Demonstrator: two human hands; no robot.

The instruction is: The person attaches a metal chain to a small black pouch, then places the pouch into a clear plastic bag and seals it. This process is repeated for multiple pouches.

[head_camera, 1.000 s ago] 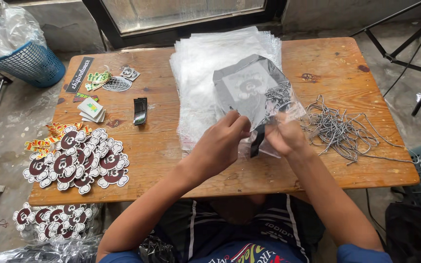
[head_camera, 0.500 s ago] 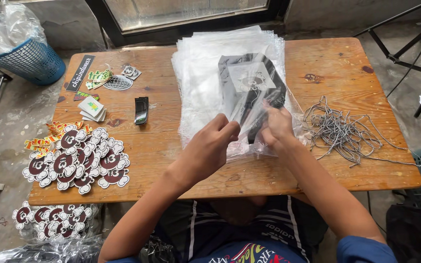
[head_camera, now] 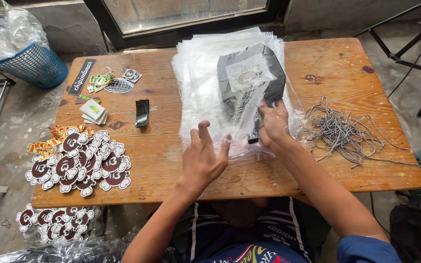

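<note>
Right hand (head_camera: 273, 125) gripping black item (head_camera: 261, 73) on clear bags (head_camera: 200, 83), left hand (head_camera: 203, 158) flat, wooden table (head_camera: 327, 63)

A stack of clear plastic bags (head_camera: 205, 73) lies at the table's far middle edge. Near the far left corner sit a black rectangular label (head_camera: 82, 76), a round globe sticker (head_camera: 119, 86) and small white-green cards (head_camera: 93, 111). Maroon-and-white die-cut stickers (head_camera: 76, 163) heap at the near left edge.

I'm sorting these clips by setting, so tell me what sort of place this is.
Probably a small home or backyard packing spot for merchandise: a worn wooden table on bare concrete, a stack of clear plastic bags and a pile of die-cut stickers.
</note>
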